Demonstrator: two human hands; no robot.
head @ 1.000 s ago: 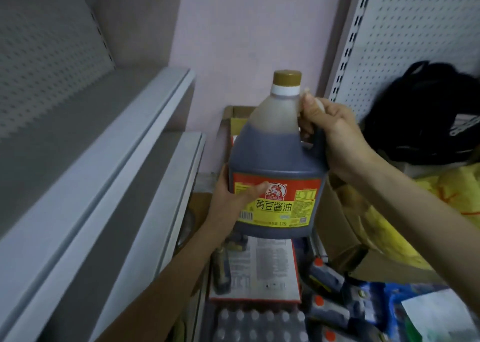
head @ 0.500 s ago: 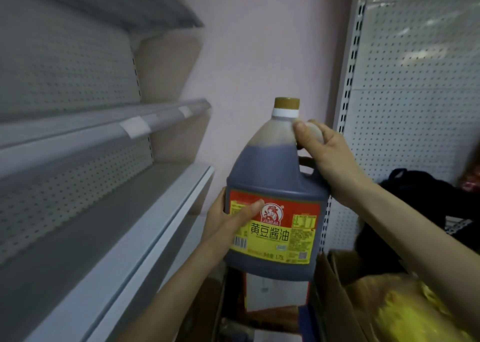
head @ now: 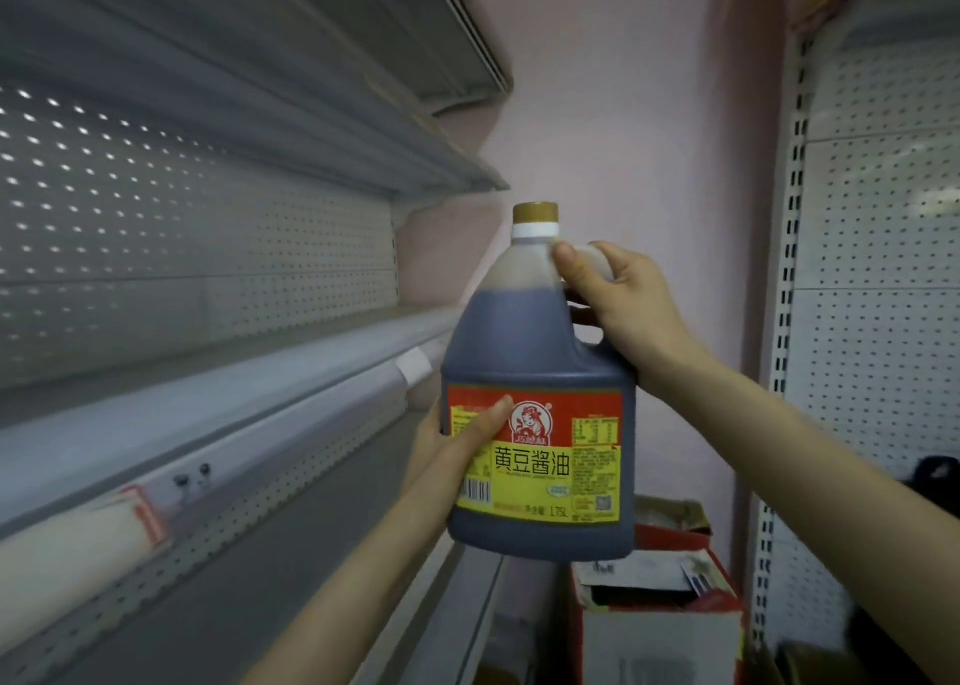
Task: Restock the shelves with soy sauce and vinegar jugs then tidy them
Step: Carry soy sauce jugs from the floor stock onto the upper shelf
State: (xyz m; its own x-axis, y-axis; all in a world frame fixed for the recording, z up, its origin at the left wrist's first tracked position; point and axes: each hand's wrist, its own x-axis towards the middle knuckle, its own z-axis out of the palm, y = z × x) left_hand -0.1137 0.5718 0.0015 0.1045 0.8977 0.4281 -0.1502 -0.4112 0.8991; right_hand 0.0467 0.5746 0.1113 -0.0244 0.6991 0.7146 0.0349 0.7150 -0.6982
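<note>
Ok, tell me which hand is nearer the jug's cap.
Right. The right hand grips the jug just below and right of the cap; the left hand holds its lower side at the label, well below.

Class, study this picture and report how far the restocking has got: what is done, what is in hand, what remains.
Done: nothing visible; no jug stands on the shelves in view. In hand: one soy sauce jug, upright in the air beside the shelves, right hand gripping its handle, left hand holding its labelled side. Left: set it on a shelf, bring the other jugs, tidy them.
</note>
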